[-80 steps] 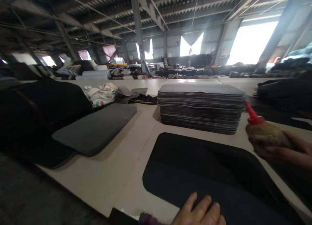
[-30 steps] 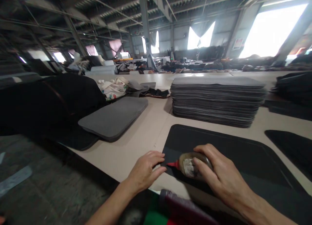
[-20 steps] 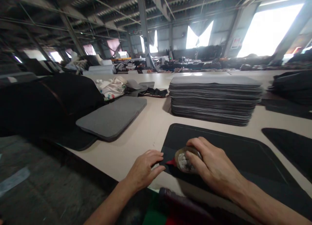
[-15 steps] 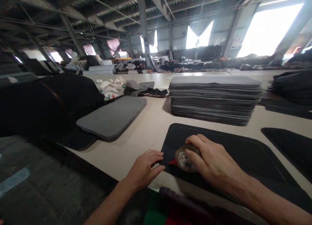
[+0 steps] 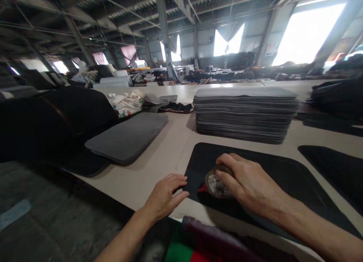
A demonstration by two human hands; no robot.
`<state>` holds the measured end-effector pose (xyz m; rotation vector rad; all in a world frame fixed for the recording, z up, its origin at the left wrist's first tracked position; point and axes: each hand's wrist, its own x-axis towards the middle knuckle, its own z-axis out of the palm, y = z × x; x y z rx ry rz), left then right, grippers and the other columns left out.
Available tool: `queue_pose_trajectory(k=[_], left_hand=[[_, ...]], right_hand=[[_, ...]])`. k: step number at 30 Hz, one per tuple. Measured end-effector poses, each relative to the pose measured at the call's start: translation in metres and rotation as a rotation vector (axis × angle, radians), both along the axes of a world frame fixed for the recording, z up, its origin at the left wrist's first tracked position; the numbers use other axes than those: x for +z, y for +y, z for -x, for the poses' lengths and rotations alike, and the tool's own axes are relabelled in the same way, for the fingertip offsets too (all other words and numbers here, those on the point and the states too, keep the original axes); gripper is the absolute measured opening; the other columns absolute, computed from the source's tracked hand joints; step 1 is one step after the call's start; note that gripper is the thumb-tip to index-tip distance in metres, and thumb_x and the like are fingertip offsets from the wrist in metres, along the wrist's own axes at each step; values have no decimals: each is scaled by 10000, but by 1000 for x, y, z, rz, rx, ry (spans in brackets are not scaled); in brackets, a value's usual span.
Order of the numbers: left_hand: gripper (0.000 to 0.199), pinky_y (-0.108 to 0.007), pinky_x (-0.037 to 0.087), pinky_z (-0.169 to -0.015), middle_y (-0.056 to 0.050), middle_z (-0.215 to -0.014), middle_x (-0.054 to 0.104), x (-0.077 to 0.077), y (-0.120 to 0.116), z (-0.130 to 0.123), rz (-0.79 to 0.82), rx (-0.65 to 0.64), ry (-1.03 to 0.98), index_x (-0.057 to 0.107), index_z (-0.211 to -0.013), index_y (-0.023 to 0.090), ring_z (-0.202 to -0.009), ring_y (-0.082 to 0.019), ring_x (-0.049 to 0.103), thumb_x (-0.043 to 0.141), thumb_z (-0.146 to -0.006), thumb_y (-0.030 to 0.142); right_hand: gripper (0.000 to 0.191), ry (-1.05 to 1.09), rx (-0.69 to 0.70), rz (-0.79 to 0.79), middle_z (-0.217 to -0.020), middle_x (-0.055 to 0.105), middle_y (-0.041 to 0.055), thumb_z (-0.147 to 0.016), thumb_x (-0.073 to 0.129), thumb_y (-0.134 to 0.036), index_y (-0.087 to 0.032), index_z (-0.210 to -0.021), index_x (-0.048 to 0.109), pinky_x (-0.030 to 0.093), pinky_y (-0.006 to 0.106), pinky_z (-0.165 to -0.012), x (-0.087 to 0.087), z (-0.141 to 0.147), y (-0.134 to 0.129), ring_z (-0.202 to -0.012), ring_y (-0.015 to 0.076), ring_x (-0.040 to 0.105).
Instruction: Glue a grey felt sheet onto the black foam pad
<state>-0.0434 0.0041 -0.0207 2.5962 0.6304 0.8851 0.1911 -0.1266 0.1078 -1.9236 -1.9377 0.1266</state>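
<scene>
My right hand (image 5: 249, 178) is closed around a worn, brownish squeeze bottle (image 5: 217, 183) tipped on its side. Its red nozzle (image 5: 202, 188) points left and down, at the surface of a dark rounded-corner panel (image 5: 272, 167) that lies flat on the table. Whether anything comes out of the nozzle is too small to see. At the panel's near left edge rests my left hand (image 5: 167, 194), thumb and fingers apart, fingertips at the edge and holding nothing.
A tall stack of grey sheets (image 5: 244, 118) stands behind the panel on the pale table (image 5: 153, 175). Grey panels (image 5: 129, 137) lie to the left, beside a large black fabric heap (image 5: 56, 122). Another dark panel (image 5: 334, 167) is at right, and patterned cloth (image 5: 127, 103) sits farther back.
The view has shifted slightly. The bottle's red nozzle has moved a little to the right along the panel, away from its left edge. My left hand stays at that edge.
</scene>
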Motion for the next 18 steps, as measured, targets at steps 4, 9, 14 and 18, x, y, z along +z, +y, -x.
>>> queue_pose_trajectory(k=[4, 9, 14, 18], left_hand=[[211, -398, 558, -962, -85, -1164, 712, 0, 1, -1, -7, -10, -18, 706, -1070, 209, -1091, -218, 659, 704, -871, 281], [219, -399, 557, -967, -82, -1170, 711, 1, -1, 0, -8, -4, 7, 702, -1076, 208, -1097, -219, 656, 708, -869, 280], [206, -410, 551, -976, -86, -1175, 708, 1, 0, 1, 0, 3, 18, 705, -1068, 205, -1100, -221, 653, 689, -887, 302], [210, -401, 553, -974, -80, -1184, 706, 1, 1, 1, -9, -2, 18, 701, -1078, 210, -1109, -217, 652, 689, -888, 298]], right_hand=[[208, 28, 19, -10, -966, 581, 45, -981, 406, -327, -234, -1056, 576, 390, 350, -769, -3, 7, 5, -853, 220, 605], [203, 18, 31, -9, -976, 575, 47, -977, 415, -316, -229, -1070, 573, 379, 342, -741, -3, 12, 9, -819, 215, 599], [179, -21, 0, 38, -913, 575, 38, -970, 422, -334, -235, -999, 568, 373, 342, -721, 7, 1, -1, -798, 214, 597], [202, -47, -28, 68, -919, 594, 37, -967, 403, -351, -248, -1003, 573, 382, 364, -755, 10, -15, -12, -833, 225, 605]])
